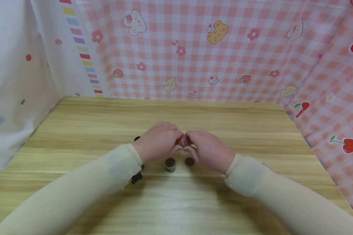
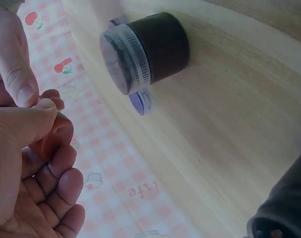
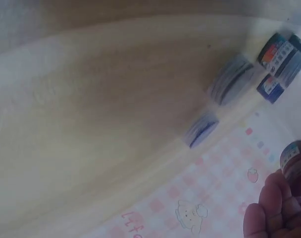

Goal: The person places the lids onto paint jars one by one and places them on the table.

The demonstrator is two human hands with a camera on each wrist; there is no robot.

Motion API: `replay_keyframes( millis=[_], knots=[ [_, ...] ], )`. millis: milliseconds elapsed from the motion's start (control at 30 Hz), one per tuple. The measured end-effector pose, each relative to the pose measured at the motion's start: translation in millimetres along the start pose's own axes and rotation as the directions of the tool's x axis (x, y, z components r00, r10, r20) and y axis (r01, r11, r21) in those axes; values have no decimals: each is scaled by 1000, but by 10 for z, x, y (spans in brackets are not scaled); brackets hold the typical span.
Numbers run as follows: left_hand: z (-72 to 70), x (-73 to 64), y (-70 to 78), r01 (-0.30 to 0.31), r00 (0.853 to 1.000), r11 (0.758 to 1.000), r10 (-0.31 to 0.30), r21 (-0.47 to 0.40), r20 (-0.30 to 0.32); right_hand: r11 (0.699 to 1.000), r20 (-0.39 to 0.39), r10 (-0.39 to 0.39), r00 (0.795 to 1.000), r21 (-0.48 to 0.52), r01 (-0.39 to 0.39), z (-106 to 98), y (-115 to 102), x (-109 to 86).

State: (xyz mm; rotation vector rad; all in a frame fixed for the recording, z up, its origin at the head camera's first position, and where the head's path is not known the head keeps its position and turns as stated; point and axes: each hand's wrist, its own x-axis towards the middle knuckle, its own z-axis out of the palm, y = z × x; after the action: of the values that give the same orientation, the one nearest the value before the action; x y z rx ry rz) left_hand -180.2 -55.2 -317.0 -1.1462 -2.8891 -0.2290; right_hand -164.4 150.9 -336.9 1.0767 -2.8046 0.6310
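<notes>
Over the middle of the table my two hands meet at a small orange-red jar (image 1: 183,141). My left hand (image 1: 160,140) grips it from the left, with thumb and fingers curled round it in the left wrist view. From the right, my right hand (image 1: 207,150) pinches its other end, fingers curled. A printed label shows on the held jar (image 3: 291,157) in the right wrist view. Just below the hands stands a dark jar (image 1: 170,164) with a clear ridged lid (image 2: 133,59). To its right is a small round dark-topped piece (image 1: 189,162). My fingers hide much of the held jar.
Left of the hands, partly behind my left wrist, a black object (image 1: 136,178) lies on the wooden table (image 1: 176,202). A labelled jar (image 3: 279,57) and a small blue jar (image 3: 270,88) stand together. A dark cylinder (image 2: 284,198) is near the left wrist. Cloth (image 1: 164,49) hangs behind the table.
</notes>
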Motion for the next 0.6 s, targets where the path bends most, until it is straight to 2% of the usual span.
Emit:
replay_keyframes(
  millis=[267,600],
  knots=[
    [14,7,18,-1,1000,1000,1,20,8,993,-15,105,994,61,-104,22,-51,-16],
    [16,21,-19,7,1000,1000,-7,4,-9,969,15,176,984,176,-176,15,-53,7]
  ],
)
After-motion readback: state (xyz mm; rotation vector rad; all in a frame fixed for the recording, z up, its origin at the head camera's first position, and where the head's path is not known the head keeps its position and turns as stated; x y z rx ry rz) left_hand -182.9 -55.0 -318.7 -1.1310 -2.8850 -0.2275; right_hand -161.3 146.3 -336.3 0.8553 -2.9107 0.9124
